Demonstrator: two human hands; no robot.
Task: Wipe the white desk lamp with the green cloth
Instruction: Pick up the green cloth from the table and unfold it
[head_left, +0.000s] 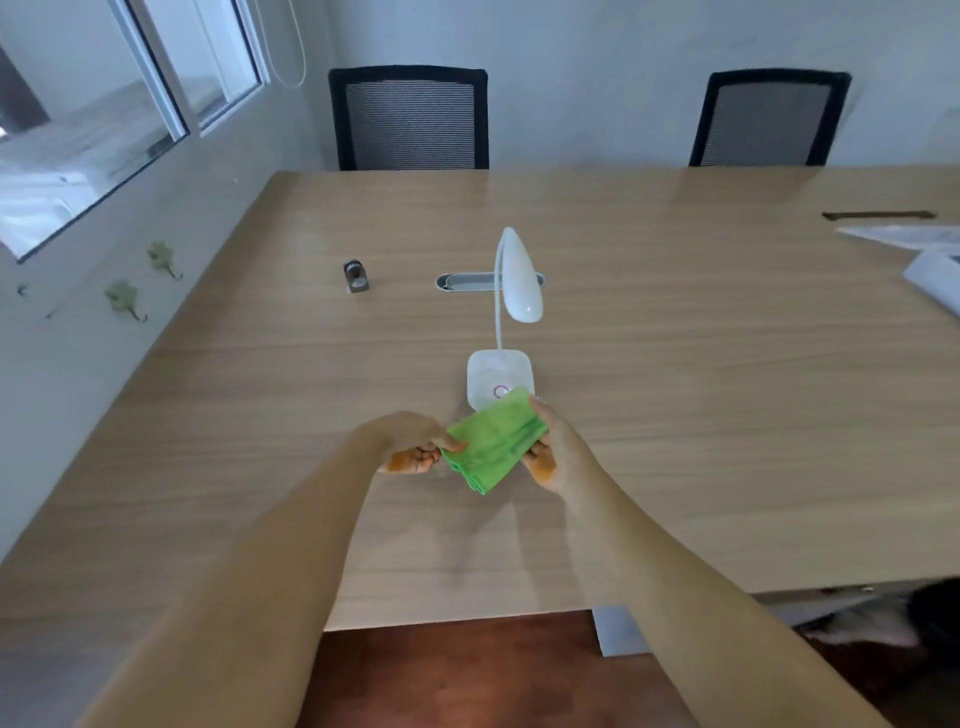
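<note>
Lamp (506, 332) first: the white desk lamp stands in the middle of the tabletop (727, 389), its square base near me and its long head bent over on a thin neck. I hold the green cloth (491, 447) just in front of the base, folded into a thick pad. My left hand (410, 441) pinches its left edge, fingers closed on it. My right hand (553, 449) grips the right side, fingers wrapped around. To wipe well, I think I should keep the pad flat in one hand and steady the base with the other, so the light lamp does not slide. The cloth hides the base's near corner, and part of its round button.
</note>
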